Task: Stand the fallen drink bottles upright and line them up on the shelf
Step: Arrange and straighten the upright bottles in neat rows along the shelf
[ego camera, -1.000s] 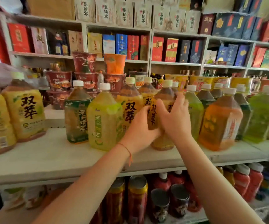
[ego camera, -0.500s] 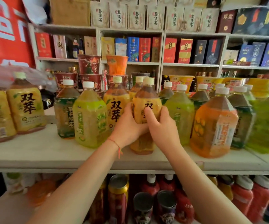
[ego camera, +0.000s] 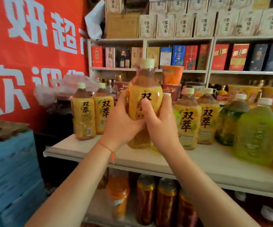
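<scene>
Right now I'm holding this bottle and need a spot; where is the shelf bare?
The shelf is bare along its front edge, and between the two yellow bottles at left and the yellow pair at right, behind the held bottle. Farther right it is crowded with green bottles.

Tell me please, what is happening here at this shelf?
A person is tidying drink bottles in a shop. Both hands, left hand and right hand, hold one yellow-labelled bottle upright above the shelf. Two matching bottles stand to its left and two more to its right, all upright.
</scene>
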Tool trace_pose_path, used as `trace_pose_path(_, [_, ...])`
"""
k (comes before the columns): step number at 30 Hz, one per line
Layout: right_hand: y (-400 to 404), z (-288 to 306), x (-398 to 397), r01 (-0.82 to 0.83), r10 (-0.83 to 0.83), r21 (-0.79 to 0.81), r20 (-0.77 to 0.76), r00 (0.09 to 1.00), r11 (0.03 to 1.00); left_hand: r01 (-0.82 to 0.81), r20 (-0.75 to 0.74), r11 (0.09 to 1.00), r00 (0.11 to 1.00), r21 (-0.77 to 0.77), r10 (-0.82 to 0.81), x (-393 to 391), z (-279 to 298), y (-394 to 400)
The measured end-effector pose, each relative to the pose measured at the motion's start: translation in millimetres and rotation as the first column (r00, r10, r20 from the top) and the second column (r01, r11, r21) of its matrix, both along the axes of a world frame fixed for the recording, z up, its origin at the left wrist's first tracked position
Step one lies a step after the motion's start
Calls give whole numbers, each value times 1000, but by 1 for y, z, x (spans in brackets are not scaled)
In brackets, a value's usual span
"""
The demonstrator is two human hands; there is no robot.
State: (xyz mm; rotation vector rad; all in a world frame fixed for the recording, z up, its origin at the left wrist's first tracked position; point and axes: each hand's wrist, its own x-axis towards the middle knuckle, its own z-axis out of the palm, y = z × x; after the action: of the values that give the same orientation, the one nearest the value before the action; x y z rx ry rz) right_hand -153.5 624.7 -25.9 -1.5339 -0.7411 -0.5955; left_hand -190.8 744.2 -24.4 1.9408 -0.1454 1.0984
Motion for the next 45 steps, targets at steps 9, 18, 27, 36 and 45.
trace_pose_path(9, [128, -28, 12, -104, 58, -207, -216, 975, 973, -40, -185, 996, 982, -80, 25, 6, -33, 133])
trace_pose_path(18, [161, -39, 26, 266, -354, -423, -143, 924, 866, -317, -89, 831, 913, 456, 397, 29, -37, 164])
trace_pose_path(27, [159, -37, 35, 210, -337, -483, -192, 922, 850, -273, -90, 847, 933, 456, 349, 22, -48, 163])
trace_pose_path(36, [61, -9, 32, 637, -651, 135, 188, 735, 759, -59, 114, 936, 993, 348, 20, 36, -28, 78])
trace_pose_path(45, [-75, 3, 119, 493, -539, -226, -238, 808, 840, -31, -39, 936, 998, 351, 47, 94, -22, -38])
